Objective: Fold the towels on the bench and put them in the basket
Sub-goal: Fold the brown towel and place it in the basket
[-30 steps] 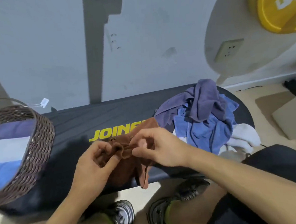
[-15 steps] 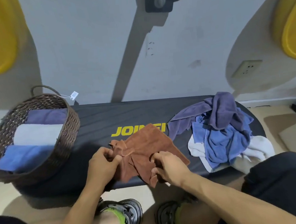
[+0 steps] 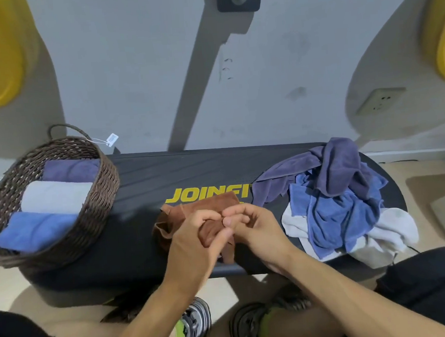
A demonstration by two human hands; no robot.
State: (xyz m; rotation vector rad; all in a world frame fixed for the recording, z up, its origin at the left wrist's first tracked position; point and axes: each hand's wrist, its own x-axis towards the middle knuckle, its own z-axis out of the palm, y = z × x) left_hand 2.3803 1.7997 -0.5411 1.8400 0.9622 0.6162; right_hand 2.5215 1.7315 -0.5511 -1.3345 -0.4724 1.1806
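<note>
Reading "JOINFI" in yellow capitals, with its last letters hidden under cloth, the long black padded bench [image 3: 149, 189] lies across the view in front of a grey wall. At its left end stands a round dark-brown woven wicker basket [image 3: 97, 200] with a white tag [image 3: 112, 139] tied to its handle; any writing on the tag is too small to read. In the basket lie three folded towels side by side: a purple one [image 3: 70, 170] at the back, a grey one [image 3: 56, 197] in the middle and a blue one [image 3: 33, 230] nearest. At mid-bench the left hand [image 3: 195, 246] and the right hand [image 3: 254, 228] meet over a crumpled rust-brown towel [image 3: 205, 207], fingers curled and pinching its folds. At the right end lies a loose heap of purple, blue and white towels [image 3: 337, 202].
</note>
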